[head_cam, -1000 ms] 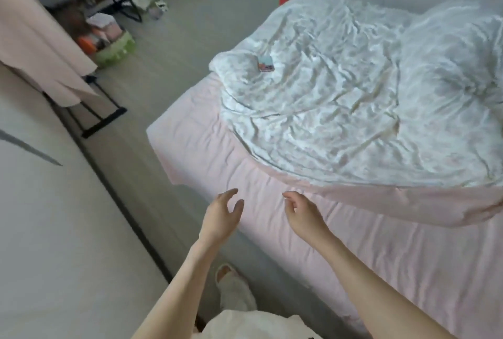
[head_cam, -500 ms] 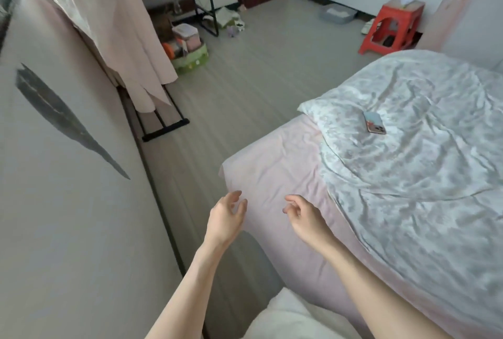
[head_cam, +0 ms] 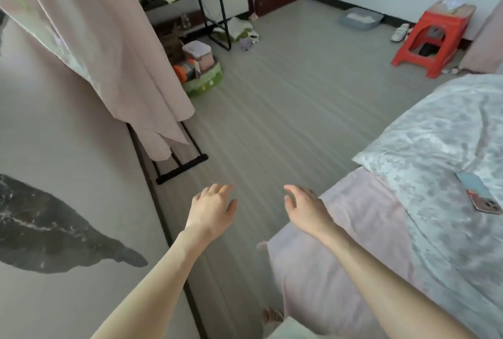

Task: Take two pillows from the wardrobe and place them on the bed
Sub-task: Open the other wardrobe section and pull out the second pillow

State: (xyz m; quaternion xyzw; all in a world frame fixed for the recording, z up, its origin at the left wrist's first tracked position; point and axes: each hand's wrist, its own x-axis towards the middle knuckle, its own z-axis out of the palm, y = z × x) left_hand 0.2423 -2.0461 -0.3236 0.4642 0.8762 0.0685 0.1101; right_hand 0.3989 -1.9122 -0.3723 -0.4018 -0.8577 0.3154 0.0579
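Blurring hands (head_cam: 253, 210); bed (head_cam: 353, 243) cut off right.

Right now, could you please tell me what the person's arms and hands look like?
Both forearms are bare, with no sleeves in view. The left hand and right hand wear no gloves, and no rings, watch or bracelets are visible.

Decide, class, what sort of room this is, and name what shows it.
Most likely a lived-in bedroom: a bed with a rumpled quilt, a phone lying on it, and a red plastic stool on the floor.
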